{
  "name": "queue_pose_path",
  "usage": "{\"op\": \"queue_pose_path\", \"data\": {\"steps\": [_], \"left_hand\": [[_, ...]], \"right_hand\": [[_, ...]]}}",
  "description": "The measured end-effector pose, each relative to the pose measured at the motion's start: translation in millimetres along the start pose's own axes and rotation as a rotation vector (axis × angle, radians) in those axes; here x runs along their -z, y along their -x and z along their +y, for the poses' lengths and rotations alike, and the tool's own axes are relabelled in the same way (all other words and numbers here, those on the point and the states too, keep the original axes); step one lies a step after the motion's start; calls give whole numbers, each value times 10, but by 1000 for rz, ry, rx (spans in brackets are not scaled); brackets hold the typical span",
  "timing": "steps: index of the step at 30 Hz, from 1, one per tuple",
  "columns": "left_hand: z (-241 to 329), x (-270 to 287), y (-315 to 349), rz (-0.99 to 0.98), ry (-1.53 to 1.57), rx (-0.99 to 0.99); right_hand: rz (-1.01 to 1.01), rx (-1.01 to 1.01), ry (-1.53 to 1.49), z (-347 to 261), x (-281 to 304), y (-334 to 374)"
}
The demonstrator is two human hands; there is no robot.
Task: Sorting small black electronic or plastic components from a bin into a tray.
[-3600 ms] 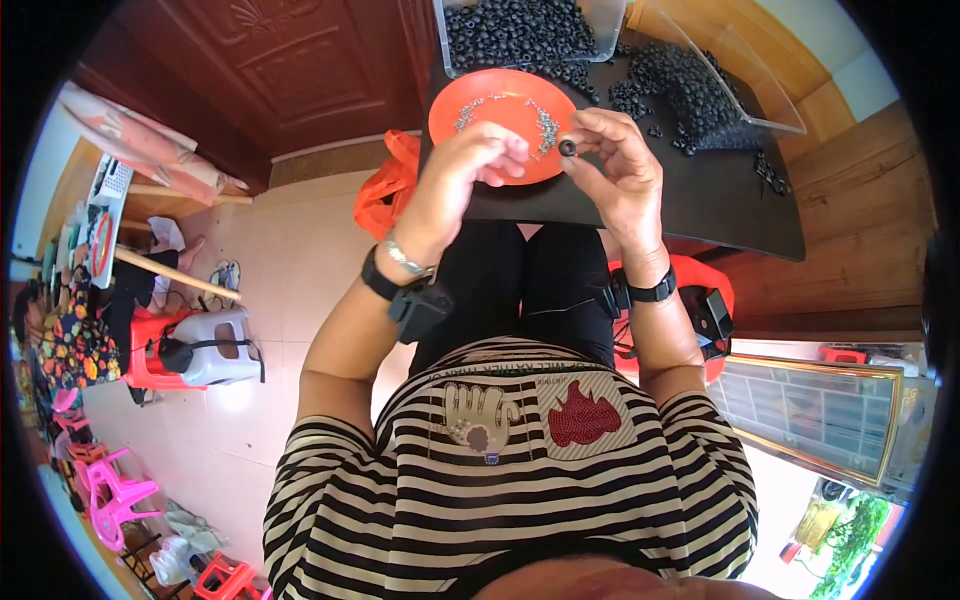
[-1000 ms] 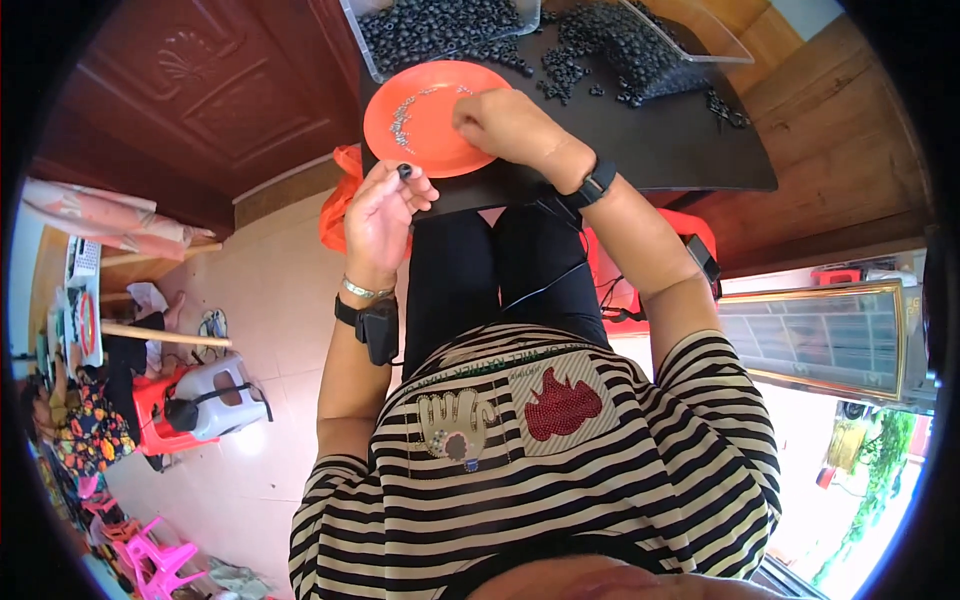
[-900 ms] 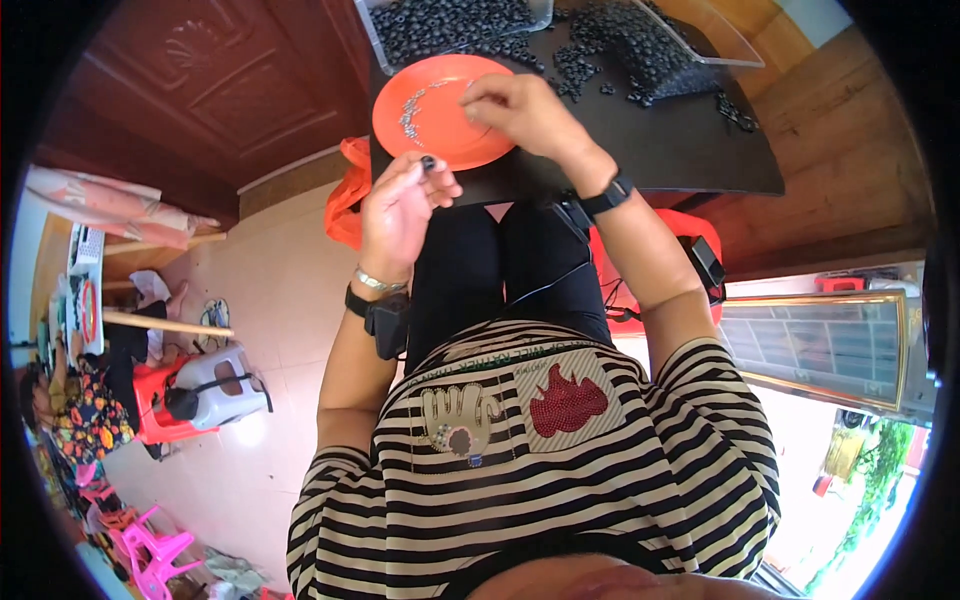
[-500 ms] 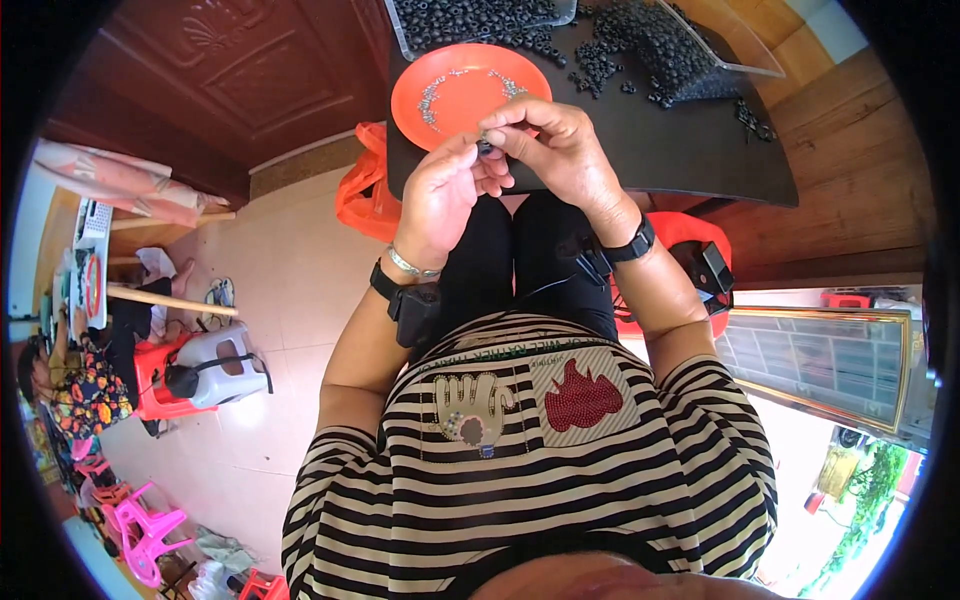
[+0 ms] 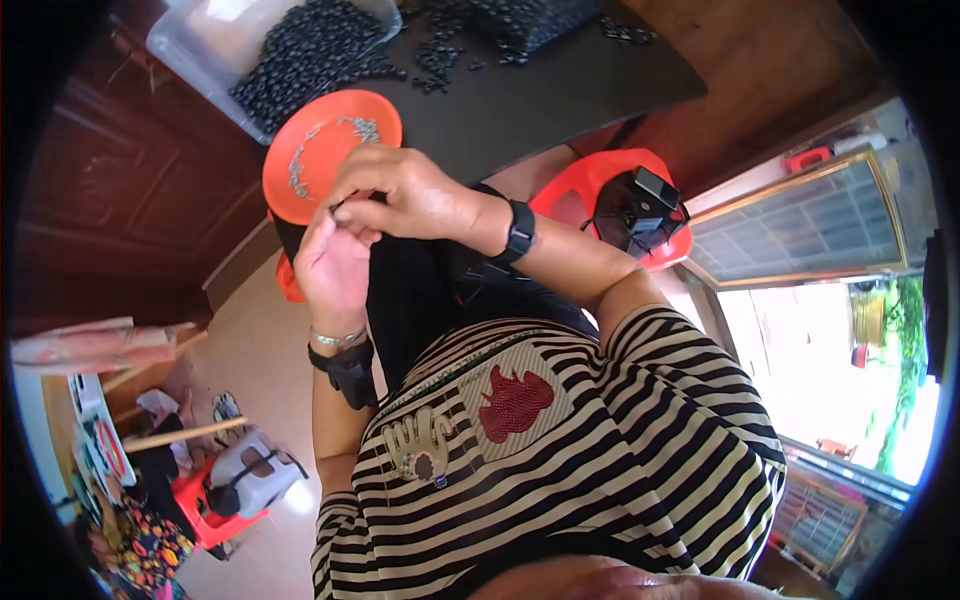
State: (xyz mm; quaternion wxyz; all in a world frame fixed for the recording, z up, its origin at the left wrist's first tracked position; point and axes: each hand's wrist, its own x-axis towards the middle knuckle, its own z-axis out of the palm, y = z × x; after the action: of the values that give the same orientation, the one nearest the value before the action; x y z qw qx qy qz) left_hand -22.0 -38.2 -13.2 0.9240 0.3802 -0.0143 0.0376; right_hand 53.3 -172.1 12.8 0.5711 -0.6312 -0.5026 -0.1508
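Note:
My left hand (image 5: 337, 268) and my right hand (image 5: 410, 195) meet over my lap, at the near side of an orange-red plate (image 5: 280, 192). Their fingertips pinch together around a small dark part (image 5: 338, 211), mostly hidden by the fingers. Small silvery metal pieces (image 5: 298, 168) lie in a loose arc on the plate, with a denser cluster at its far right. Part of the plate is covered by my right hand.
Beyond the plate, a clear plastic tub (image 5: 195, 50) holds many black ring-like parts (image 5: 300, 60); more are heaped on the dark table (image 5: 540, 110). A red stool (image 5: 570, 190) bearing a black device stands at right. Another person (image 5: 150, 535) sits at lower left.
The view has swung, so plate, tub and table appear farther left. Both hands stay together at the small part; my right hand now lies more across the plate's near edge.

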Motion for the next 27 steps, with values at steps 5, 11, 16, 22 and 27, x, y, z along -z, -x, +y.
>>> {"op": "queue_pose_path", "data": {"steps": [5, 11, 16, 22, 27], "left_hand": [[14, 22, -40, -6, -72, -3], [94, 154, -85, -44, -159, -4], [96, 328, -120, -168, -153, -23], [79, 251, -177, -136, -176, -34], [81, 187, -295, -143, -189, -33]], "right_hand": [[-27, 12, 47, -20, 50, -6], [-74, 64, 114, 84, 233, -119], [18, -291, 383, 611, 914, -359], [-126, -543, 551, 1205, 1428, -422], [-329, -530, 494, 1362, 1316, -424]]}}
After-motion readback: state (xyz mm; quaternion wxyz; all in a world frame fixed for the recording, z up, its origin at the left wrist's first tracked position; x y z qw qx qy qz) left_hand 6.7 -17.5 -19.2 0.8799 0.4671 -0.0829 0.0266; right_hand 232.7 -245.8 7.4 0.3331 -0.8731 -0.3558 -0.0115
